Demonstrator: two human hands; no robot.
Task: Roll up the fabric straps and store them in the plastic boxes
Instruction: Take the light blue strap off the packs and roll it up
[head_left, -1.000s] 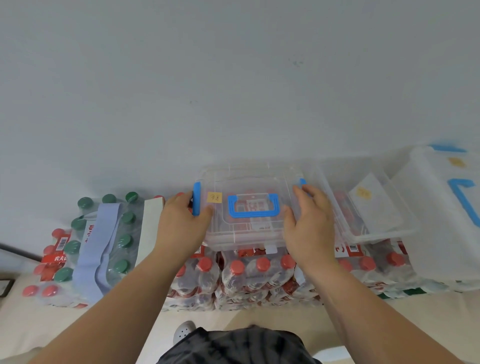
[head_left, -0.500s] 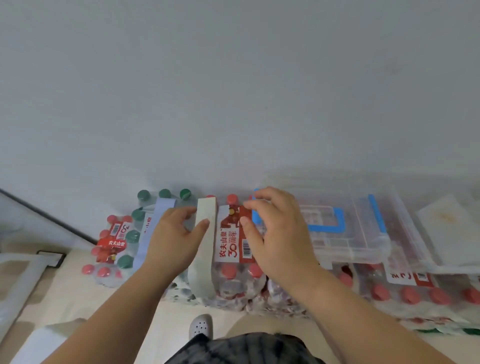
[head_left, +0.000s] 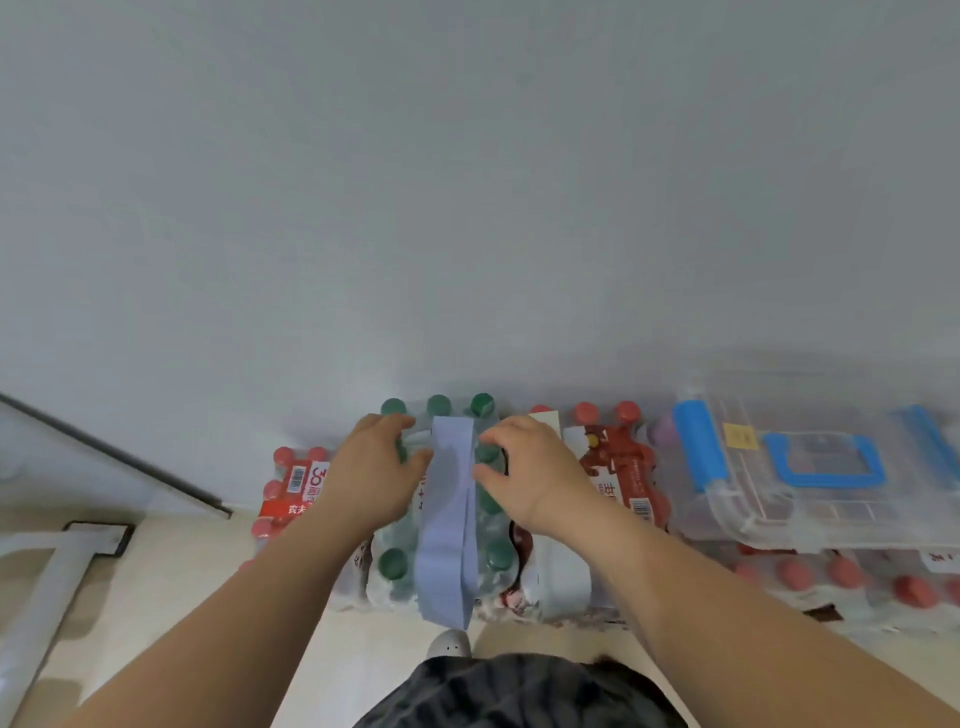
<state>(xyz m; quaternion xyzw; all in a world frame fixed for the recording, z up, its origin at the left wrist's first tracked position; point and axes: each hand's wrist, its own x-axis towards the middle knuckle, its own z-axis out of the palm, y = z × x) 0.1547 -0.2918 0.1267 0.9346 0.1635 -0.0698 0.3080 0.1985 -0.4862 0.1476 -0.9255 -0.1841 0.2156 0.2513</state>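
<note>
Lining a grey wall, floor-standing bottle packs carry a lavender strap.

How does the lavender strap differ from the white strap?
Colour: the lavender strap is pale blue-purple; the white strap is off-white. Place: the lavender strap lies over the green-capped bottle pack, the white strap over the red-capped pack beside it. The lavender strap lies uncovered between the left hand and right hand; the right hand covers part of the white strap. Both lie unrolled, draped over the packs' front edge.
</note>
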